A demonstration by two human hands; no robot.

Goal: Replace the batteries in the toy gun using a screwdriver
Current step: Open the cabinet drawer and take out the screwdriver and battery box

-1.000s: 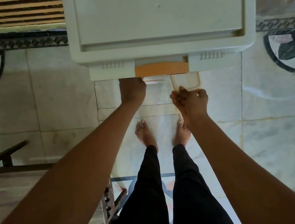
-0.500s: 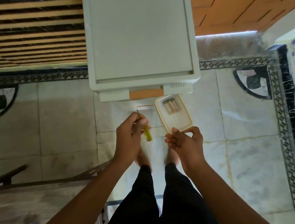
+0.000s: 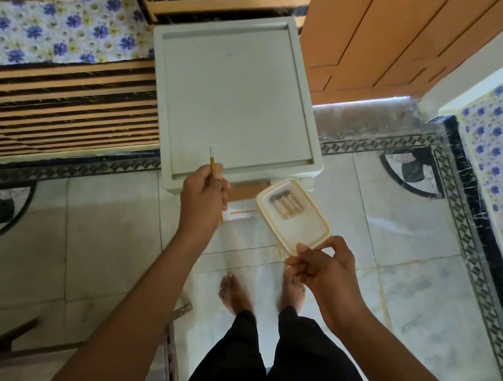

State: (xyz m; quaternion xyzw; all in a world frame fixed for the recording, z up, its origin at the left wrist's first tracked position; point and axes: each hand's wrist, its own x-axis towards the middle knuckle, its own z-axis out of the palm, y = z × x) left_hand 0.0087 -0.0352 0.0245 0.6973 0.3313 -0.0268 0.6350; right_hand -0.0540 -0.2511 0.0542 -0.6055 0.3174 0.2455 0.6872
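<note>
Batteries (image 3: 285, 205) lay side by side, a few small cells at the far end of a shallow cream tray (image 3: 312, 233). The tray was held in the air above the floor, just right of centre and near the front of a white cabinet (image 3: 235, 100). The right hand (image 3: 326, 269) held it by its near edge, thumb on top of the rim and fingers curled underneath, so it tilted a little to the left.

To the left, the screwdriver (image 3: 212, 163) was clamped in the left hand (image 3: 203, 198), whose fingers were closed round the yellow handle. Its thin metal shaft pointed far, over the near left part of the cabinet's flat top. The two hands were apart, the left one farther out than the right.

Below the cabinet's front edge a drawer (image 3: 242, 213) stood pulled out a little, between the left hand and the tray. Lower down were pale marble floor (image 3: 91, 237) tiles with a dark patterned border — and the person's bare feet (image 3: 232, 295). Blue-flowered cloth (image 3: 17, 33) lay far left, and an orange wooden panel (image 3: 397, 16) far right.
</note>
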